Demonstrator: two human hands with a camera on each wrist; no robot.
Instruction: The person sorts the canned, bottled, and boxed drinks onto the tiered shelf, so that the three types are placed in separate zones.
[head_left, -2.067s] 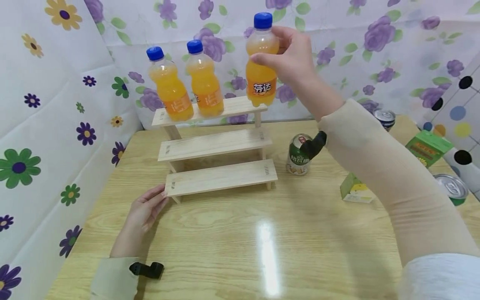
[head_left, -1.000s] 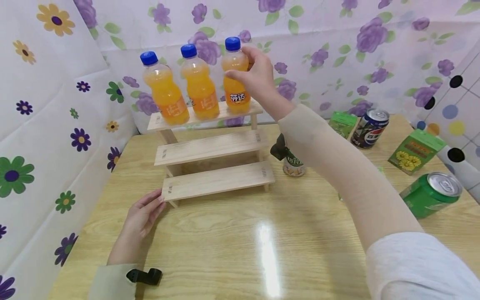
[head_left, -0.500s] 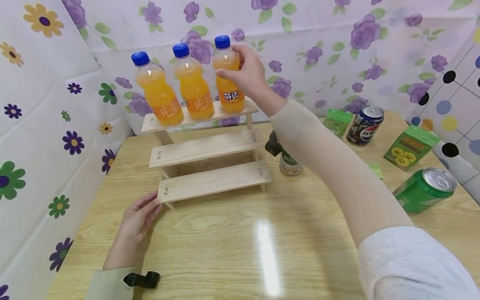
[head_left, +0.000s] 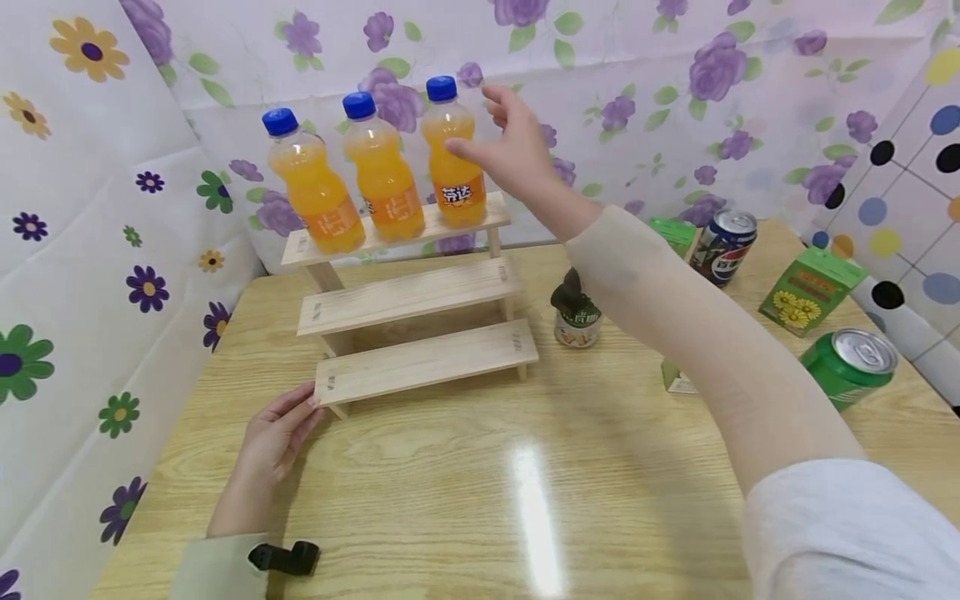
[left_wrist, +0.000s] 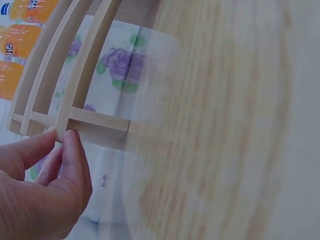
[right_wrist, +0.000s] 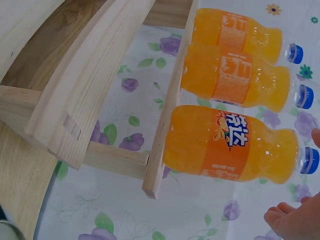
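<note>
Three bottles of orange soda with blue caps stand in a row on the top tier of a wooden three-step rack (head_left: 420, 364): a left bottle (head_left: 318, 196), a middle bottle (head_left: 386, 171) and a right bottle (head_left: 455, 158). My right hand (head_left: 517, 150) is beside the right bottle, thumb and fingers spread apart. In the right wrist view its fingertips (right_wrist: 280, 215) are clear of that bottle (right_wrist: 230, 145). My left hand (head_left: 276, 433) pinches the left end of the lowest tier; the left wrist view shows thumb and fingers (left_wrist: 72, 155) on the board's end.
Right of the rack stands a green-and-white can (head_left: 577, 327), partly behind the wrist camera. Farther right are a dark blue cola can (head_left: 722, 248), a green carton with yellow flowers (head_left: 810, 292), a green can (head_left: 843, 367) and more cartons partly behind my right arm. Patterned cloth hangs behind.
The right bottle came down from the air onto the top tier, beside the other two. My right hand then let go and moved off to the right. My left hand stays on the rack.
</note>
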